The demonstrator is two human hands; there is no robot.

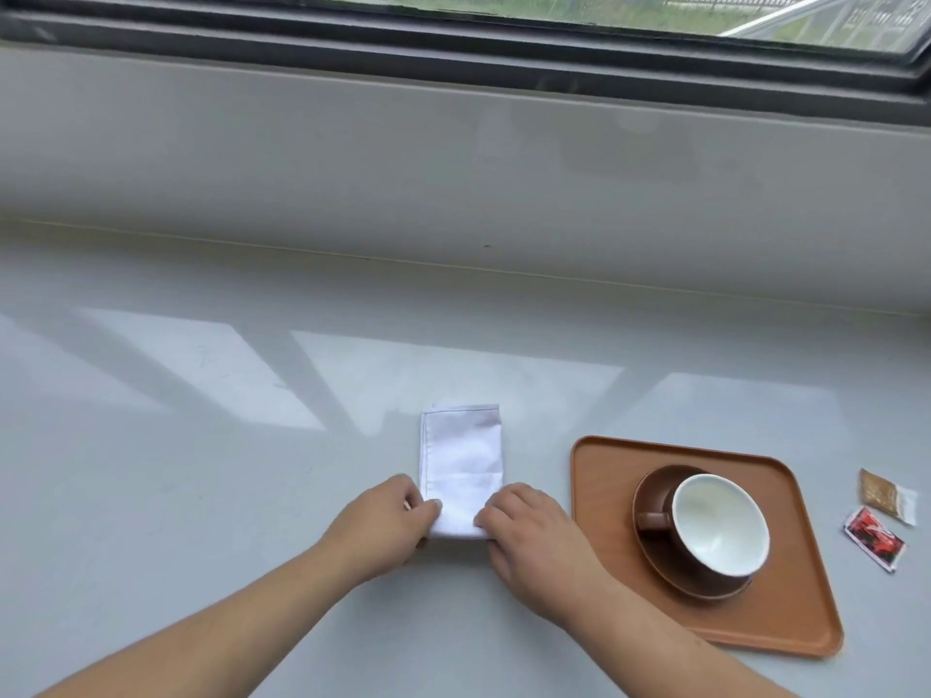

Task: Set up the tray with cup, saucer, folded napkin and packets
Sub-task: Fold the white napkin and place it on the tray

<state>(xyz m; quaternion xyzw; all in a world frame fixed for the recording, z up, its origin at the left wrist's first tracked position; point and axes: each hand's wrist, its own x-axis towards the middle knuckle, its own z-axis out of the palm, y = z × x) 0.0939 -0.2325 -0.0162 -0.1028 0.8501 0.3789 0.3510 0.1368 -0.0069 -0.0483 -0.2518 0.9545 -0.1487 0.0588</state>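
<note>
A white napkin (461, 458) lies folded into a narrow rectangle on the grey counter, left of the tray. My left hand (383, 526) pinches its near left corner and my right hand (534, 536) pinches its near right corner. The brown tray (604, 476) sits to the right. On it stands a brown saucer (655, 561) carrying a brown cup (720, 521) with a white inside, handle pointing left. Two packets lie on the counter right of the tray: a brown one (884, 493) and a red one (874, 539).
The glossy grey counter (201, 445) runs back to a pale wall ledge under a dark-framed window (504, 37).
</note>
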